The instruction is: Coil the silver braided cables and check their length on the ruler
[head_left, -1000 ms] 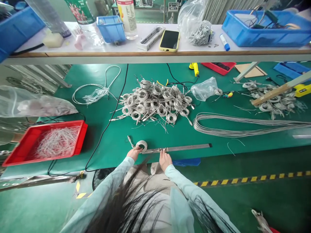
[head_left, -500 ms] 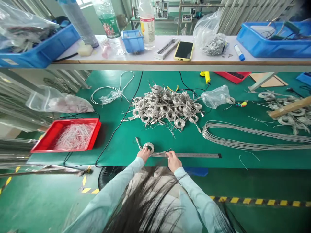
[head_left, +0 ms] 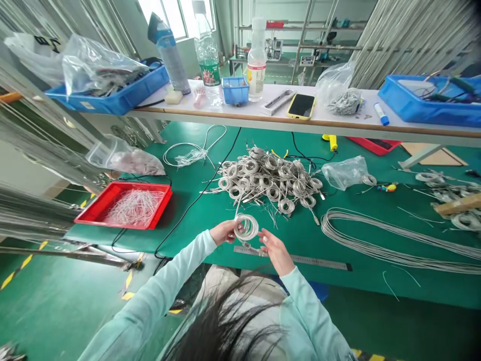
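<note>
My left hand (head_left: 224,232) grips a small coil of silver cable (head_left: 246,226), lifted a little above the green table (head_left: 195,210). The fingers of my right hand (head_left: 273,245) pinch the loose end of the same cable just right of the coil. Under both hands a steel ruler (head_left: 300,258) lies flat along the table's near edge. Behind the coil sits a big pile of wound cable coils (head_left: 268,178).
A red tray of clear thin pieces (head_left: 124,205) stands at the left. Long loose cables (head_left: 394,243) stretch to the right, a plastic bag (head_left: 343,171) lies behind them. The raised shelf (head_left: 263,118) carries blue bins, bottles and a phone (head_left: 301,106). A black cord (head_left: 195,198) crosses the table.
The coil has been lifted off the ruler's left end and now hangs in both hands above it. The camera has tipped upward, so more of the shelf and room shows.
</note>
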Demonstrator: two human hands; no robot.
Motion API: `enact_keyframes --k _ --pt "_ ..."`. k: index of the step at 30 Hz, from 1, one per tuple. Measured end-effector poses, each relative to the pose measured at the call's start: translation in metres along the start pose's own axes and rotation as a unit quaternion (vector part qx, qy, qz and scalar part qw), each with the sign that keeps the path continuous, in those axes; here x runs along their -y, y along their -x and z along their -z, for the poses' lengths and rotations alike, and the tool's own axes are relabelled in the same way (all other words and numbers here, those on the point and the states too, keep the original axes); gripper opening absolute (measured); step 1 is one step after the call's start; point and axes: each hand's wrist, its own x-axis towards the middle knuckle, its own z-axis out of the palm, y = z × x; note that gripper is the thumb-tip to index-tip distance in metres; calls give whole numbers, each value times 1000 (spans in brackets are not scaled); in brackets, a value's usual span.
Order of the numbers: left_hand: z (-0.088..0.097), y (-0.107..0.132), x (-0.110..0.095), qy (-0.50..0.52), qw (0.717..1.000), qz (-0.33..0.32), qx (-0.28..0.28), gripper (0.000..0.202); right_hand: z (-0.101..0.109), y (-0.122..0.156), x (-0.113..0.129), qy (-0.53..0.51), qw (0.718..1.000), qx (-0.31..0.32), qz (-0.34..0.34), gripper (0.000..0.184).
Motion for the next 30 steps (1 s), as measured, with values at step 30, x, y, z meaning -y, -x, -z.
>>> enact_keyframes --k 30 --pt "-12 27 6 -420 875 -231 -66 22 -33 -23 46 310 942 121 36 42"
